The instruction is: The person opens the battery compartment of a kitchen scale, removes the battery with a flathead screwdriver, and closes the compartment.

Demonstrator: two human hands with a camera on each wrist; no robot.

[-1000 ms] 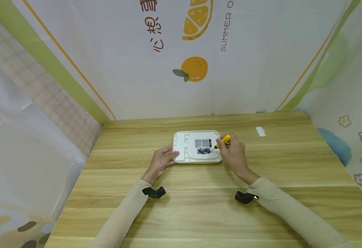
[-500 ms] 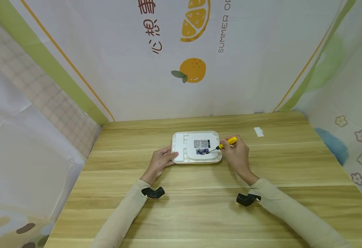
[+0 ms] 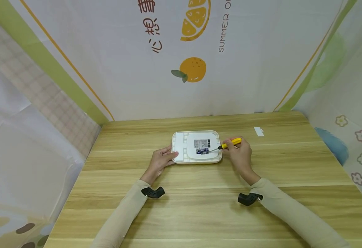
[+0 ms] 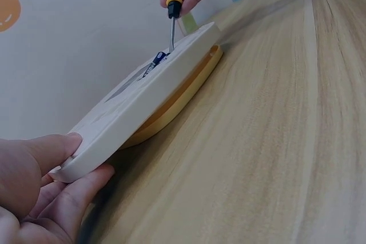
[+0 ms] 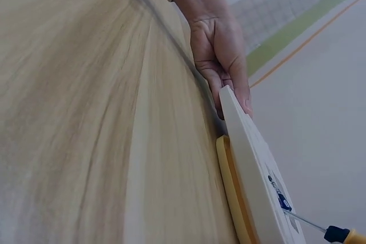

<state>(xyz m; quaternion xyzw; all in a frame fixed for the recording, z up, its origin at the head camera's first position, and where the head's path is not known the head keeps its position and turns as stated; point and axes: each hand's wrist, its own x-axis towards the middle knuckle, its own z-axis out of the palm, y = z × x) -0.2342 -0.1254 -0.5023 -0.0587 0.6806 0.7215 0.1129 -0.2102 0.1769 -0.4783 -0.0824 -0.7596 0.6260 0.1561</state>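
A white rounded-rectangular device (image 3: pixel 179 142) lies with its labelled underside up, tilted over the table. My left hand (image 3: pixel 161 161) grips its left end, thumb on top and fingers beneath. Dark blue batteries (image 3: pixel 203 151) show in the open compartment below the printed label. My right hand (image 3: pixel 241 154) holds a screwdriver (image 3: pixel 236 141) with a yellow handle and black collar. In the left wrist view the screwdriver's metal shaft (image 4: pixel 172 32) reaches down to the end of the batteries. Under the white body, a yellow part (image 4: pixel 213 67) faces the table.
A small white cover (image 3: pixel 258 131) with a tab lies on the wooden table (image 3: pixel 187 213), back right of the device. Printed curtains (image 3: pixel 239 82) hang behind the table's back edge and along both sides.
My right hand has drawn back a little to the right, and the screwdriver leans lower, its handle farther from the device. More of the batteries' blue wrapping shows. The left hand keeps its grip.
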